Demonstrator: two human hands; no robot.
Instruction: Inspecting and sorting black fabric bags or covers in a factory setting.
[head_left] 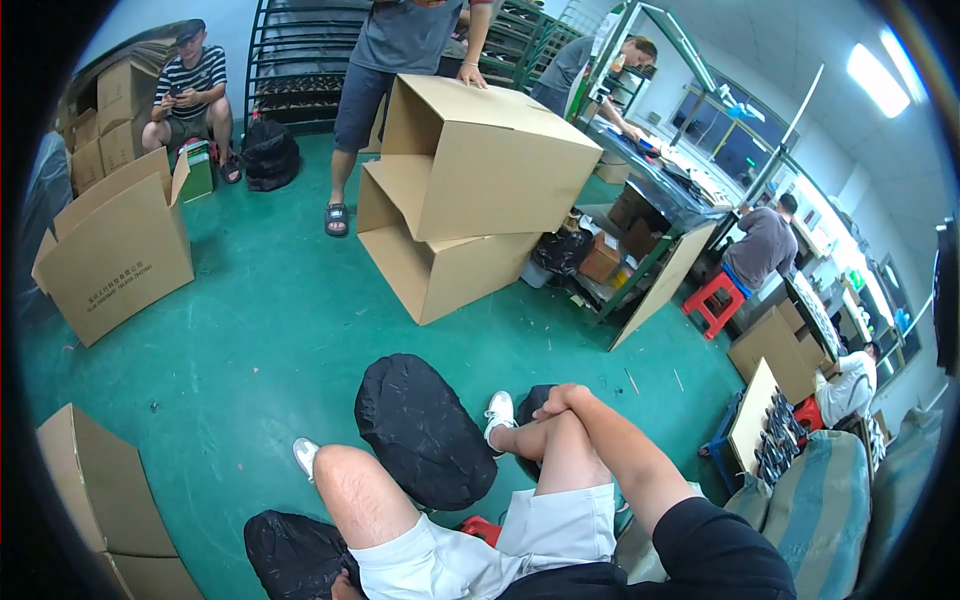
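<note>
I am seated, and my right hand (pixel 562 401) rests on my right knee. Its fingers are curled together, and I see nothing in them. At the bottom edge, only a small part of my left hand (pixel 345 587) shows, between my left thigh and a lumpy black bag (pixel 292 556). Its fingers are mostly hidden, so I cannot tell whether it holds the bag. A large, full black bag (pixel 425 430) lies on the floor between my legs. Behind my right shin, another black thing (pixel 532 402) is partly covered.
Big open cartons (pixel 510 160) are stacked ahead, with a standing person's hand on top. More cartons stand left (pixel 120 255) and lower left (pixel 105 490). A workbench (pixel 650 165), a red stool (pixel 714 303) and striped sacks (pixel 820 500) are on the right. Other people sit or work around.
</note>
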